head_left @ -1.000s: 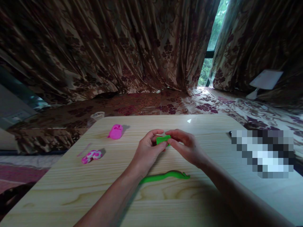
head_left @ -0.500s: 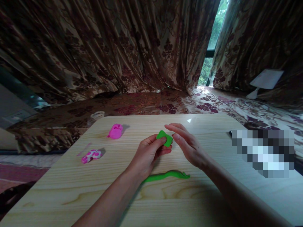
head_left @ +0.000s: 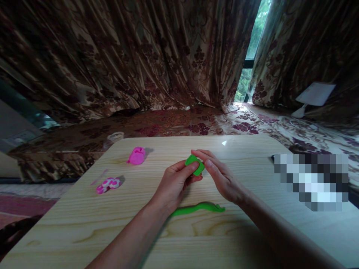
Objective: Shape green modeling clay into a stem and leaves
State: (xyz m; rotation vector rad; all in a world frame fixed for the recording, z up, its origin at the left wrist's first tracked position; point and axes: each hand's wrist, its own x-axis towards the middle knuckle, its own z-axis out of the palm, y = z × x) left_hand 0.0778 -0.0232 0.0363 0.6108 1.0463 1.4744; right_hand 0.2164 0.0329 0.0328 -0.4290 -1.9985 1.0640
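My left hand (head_left: 178,179) pinches a flattened piece of green modelling clay (head_left: 191,159), thumb on top and fingers beneath, above the table. On the right side of the clay is my right hand (head_left: 221,173), its fingers stretched out and its thumb apart from them. Its fingertips reach the clay's upper right edge; whether they press on it I cannot tell. Nearer to me, a long green clay strip (head_left: 202,207) lies on the table, its left end hidden behind my left wrist.
On the wooden table (head_left: 112,228) at the left are a pink clay lump (head_left: 137,156) and a pink-and-white clay piece (head_left: 109,184), with a thin pale stick (head_left: 99,177) beside it. A blurred-out object (head_left: 314,181) is at the right edge. A white lamp (head_left: 315,94) stands beyond.
My right hand has moved slightly left, bringing its fingertips to the edge of the green clay. The clay has tilted a little in my left hand.
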